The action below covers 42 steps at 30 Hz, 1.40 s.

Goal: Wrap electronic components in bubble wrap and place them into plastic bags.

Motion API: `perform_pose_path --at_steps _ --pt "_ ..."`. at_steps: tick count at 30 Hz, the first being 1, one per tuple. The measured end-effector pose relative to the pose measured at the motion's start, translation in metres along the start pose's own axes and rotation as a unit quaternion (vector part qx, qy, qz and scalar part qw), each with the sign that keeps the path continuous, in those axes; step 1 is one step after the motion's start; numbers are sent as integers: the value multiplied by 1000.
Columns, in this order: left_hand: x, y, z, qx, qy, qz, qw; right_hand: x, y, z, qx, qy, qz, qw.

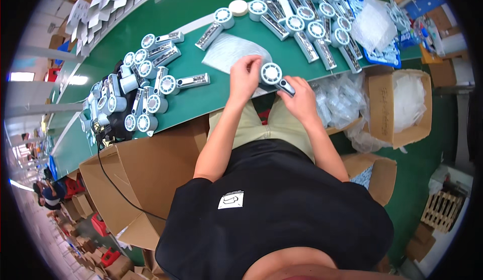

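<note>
Over the front edge of the green table, my right hand (pixel 300 99) grips the handle of a light-blue handheld device (pixel 271 73) with a round slotted head. The head points up toward me, and the handle slants down to the right. Just left of that head, my left hand (pixel 245 78) is closed with its fingertips pinched together. Whatever they hold, if anything, is hidden. Beneath and beyond my left hand lies a translucent white foam sheet (pixel 224 53). A similar device (pixel 214 26) with its handle's inside exposed lies past the sheet.
Several like devices cluster on the table's left (pixel 146 86) and far right (pixel 307 21). A blue basket (pixel 375 58) holds small parts and bubble wrap. Cartons stand below, one brown box (pixel 136 179) on the left and one with white bags (pixel 397 109) on the right. A dark cable (pixel 118 184) hangs left.
</note>
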State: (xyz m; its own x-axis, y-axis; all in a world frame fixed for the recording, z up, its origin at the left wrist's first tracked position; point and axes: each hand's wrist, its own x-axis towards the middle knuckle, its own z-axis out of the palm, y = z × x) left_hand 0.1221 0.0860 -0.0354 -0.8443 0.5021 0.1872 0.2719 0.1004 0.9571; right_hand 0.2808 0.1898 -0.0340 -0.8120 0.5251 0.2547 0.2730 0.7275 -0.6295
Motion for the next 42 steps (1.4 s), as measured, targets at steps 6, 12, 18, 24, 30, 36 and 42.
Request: perform_pose_path --at_steps 6,12,18,24,30,36,42 --pt "-1 37 -6 61 -16 82 995 2 -15 -15 -82 -13 39 996" --pt "11 22 -18 72 12 79 994 15 -12 -36 -44 -76 84 993" --pt "7 4 -11 38 -68 -32 996 8 18 -27 407 -80 121 902" --pt "8 -9 -6 -67 -98 -114 986 9 34 -5 537 -152 139 818" --pt "5 -4 -12 -223 -91 -197 950 9 35 -7 481 -196 187 834" --pt "3 0 -16 -157 -92 -172 968 10 30 -15 311 -198 209 906" --pt "-2 16 -10 -45 -120 -51 990 8 -26 -23 9 -110 164 980"
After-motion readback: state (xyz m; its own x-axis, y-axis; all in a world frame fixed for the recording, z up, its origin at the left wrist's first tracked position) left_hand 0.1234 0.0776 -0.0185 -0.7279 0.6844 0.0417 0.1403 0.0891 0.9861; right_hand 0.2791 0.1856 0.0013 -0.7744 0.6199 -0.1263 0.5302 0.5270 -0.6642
